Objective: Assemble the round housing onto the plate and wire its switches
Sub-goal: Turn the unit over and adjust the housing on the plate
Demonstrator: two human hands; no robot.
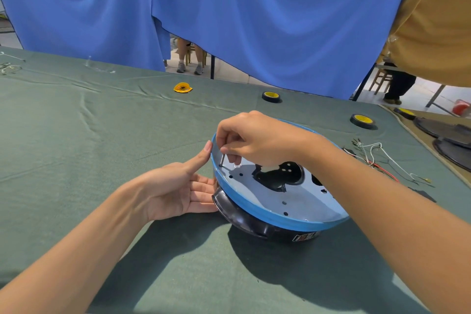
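Blue-rimmed housing on green cloth, centre right, right hand pinching a thin metal tool upright on its inner floor, left hand with straight fingers against its side, thumb on rim, red-white sticker on its black base unreadable, wires nearby

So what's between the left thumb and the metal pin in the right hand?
Only the housing's blue rim: left thumb outside, pin inside, in the head view.

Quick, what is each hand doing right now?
Left hand: open, fingers flat against the round housing.
Right hand: closed, pinching a small metal pin on the plate.
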